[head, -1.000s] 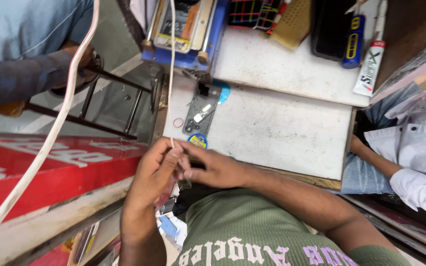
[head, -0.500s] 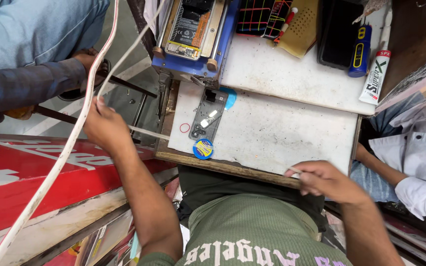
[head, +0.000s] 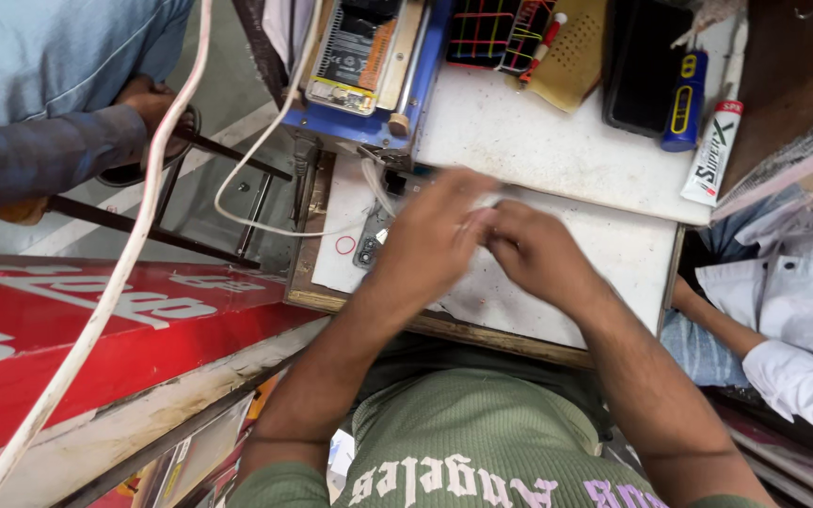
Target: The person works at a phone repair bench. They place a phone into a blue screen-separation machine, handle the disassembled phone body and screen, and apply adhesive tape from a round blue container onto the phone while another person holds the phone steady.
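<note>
Both hands have come together over the white board (head: 557,282), left hand (head: 430,246) and right hand (head: 538,252) blurred, fingers' grip unclear, hiding the grey phone part (head: 369,246) beside them.

At the back of our white worktop (head: 557,141) we see a blue and yellow stick tool (head: 684,102) beside a flat black slab (head: 646,66). A white glue tube (head: 713,152) lies near the right edge. A thick white cable (head: 124,273) runs down past a big red sign board (head: 96,339).
</note>
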